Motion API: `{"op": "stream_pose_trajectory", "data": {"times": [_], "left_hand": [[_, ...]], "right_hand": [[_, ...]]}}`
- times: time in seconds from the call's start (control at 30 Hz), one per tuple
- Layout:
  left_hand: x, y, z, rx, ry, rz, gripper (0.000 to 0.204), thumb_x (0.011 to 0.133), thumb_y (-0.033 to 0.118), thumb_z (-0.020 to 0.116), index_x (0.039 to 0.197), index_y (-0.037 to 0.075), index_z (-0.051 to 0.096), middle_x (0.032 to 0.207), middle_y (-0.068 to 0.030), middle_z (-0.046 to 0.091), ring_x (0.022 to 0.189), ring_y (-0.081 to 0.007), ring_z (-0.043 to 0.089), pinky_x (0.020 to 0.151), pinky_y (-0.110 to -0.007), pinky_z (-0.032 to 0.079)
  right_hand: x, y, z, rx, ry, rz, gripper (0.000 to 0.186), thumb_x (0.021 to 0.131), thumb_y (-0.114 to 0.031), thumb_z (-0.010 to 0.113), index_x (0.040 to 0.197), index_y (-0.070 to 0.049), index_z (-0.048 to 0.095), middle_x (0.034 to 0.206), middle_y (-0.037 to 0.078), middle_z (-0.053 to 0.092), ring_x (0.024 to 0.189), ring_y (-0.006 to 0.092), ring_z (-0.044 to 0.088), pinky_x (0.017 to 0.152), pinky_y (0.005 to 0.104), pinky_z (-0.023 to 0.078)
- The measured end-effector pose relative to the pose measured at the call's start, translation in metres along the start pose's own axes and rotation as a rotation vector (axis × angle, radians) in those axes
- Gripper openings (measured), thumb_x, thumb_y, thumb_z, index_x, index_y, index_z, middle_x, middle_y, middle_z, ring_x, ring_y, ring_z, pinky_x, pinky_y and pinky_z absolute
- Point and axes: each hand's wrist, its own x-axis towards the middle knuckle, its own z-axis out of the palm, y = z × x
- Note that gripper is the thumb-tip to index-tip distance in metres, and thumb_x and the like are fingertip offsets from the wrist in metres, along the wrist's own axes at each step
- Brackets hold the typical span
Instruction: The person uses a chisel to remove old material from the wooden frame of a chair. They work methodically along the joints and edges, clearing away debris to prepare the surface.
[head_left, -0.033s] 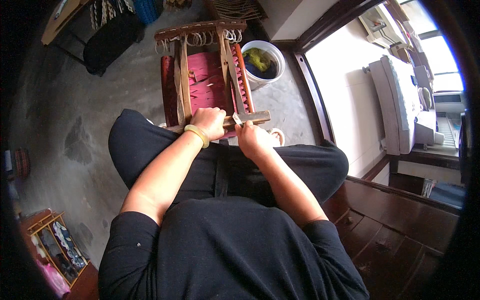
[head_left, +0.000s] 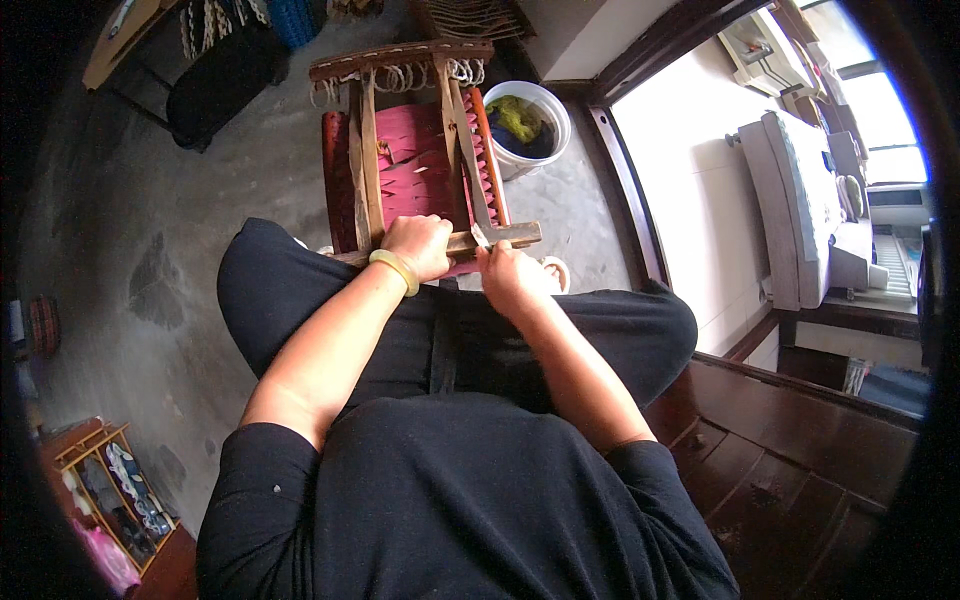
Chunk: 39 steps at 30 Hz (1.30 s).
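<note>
An old wooden frame (head_left: 367, 170) lies ahead of my knees, its far bar hung with white cord loops. My left hand (head_left: 418, 245), with a yellowish bangle at the wrist, is closed around the frame's near crossbar (head_left: 518, 235). Just right of it, my right hand (head_left: 515, 278) is closed on a small pale-tipped thing (head_left: 479, 236), which meets the crossbar. Its lower part is hidden in my fingers, so its kind does not show. Under the frame is a low seat of reddish-pink woven straps (head_left: 412, 150) with wooden rails.
A white bucket (head_left: 562, 120) holding yellow-green and dark stuff stands right of the frame. At far left is a black stool (head_left: 225, 85). A shoe rack (head_left: 120, 490) is at lower left. On the right, a dark door frame (head_left: 630, 190) opens onto a room with pale furniture (head_left: 790, 215).
My right hand and the pale-tipped thing have shifted slightly to the right along the crossbar. My left hand and the frame stay put.
</note>
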Motion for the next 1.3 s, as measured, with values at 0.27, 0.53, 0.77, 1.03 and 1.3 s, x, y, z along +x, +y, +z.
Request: {"op": "stream_pose_trajectory", "data": {"times": [0.27,0.53,0.77,1.03,1.3], "left_hand": [[-0.002,-0.001,0.003,-0.002,0.005,0.024,0.029,0.068,0.029,0.068,0.087,0.006,0.064,0.089,-0.0124,0.065,0.085,-0.0314,0.064,0.077,-0.043,0.051],[-0.003,0.002,-0.007,0.006,-0.005,0.018,0.023,0.07,0.021,0.062,0.087,0.007,0.066,0.089,-0.0124,0.066,0.086,-0.0291,0.065,0.077,-0.041,0.052],[-0.001,0.003,-0.005,0.016,-0.014,0.02,0.025,0.069,0.023,0.064,0.087,0.007,0.066,0.089,-0.0126,0.067,0.085,-0.0291,0.065,0.076,-0.041,0.052],[0.0,0.0,0.004,0.015,0.006,-0.001,0.031,0.067,0.031,0.07,0.086,0.007,0.064,0.088,-0.0125,0.065,0.085,-0.0318,0.064,0.077,-0.043,0.051],[0.003,0.001,0.001,0.052,-0.046,0.004,0.033,0.066,0.033,0.07,0.086,0.007,0.065,0.088,-0.0127,0.065,0.084,-0.0321,0.064,0.075,-0.043,0.052]], "right_hand": [[0.012,0.035,-0.007,-0.019,-0.105,0.145,0.05,0.096,-0.043,0.035,0.1,0.001,0.058,0.095,0.026,0.065,0.093,0.0416,0.062,0.084,0.0496,0.046],[0.015,0.071,-0.017,-0.098,-0.016,0.24,0.049,0.095,-0.043,0.037,0.099,0.001,0.059,0.093,0.025,0.065,0.093,0.0407,0.062,0.082,0.0493,0.047],[0.004,0.06,-0.023,0.019,0.136,0.21,0.047,0.093,-0.046,0.041,0.093,-0.001,0.057,0.087,0.027,0.064,0.087,0.0439,0.061,0.079,0.0498,0.047],[0.004,0.013,0.01,-0.039,0.003,0.013,0.05,0.095,-0.045,0.037,0.091,0.0,0.057,0.078,0.022,0.066,0.075,0.0397,0.066,0.069,0.0491,0.052],[0.011,0.092,-0.018,-0.004,0.097,0.303,0.05,0.095,-0.045,0.039,0.097,0.001,0.059,0.089,0.026,0.064,0.09,0.0413,0.062,0.081,0.0477,0.047]]}}
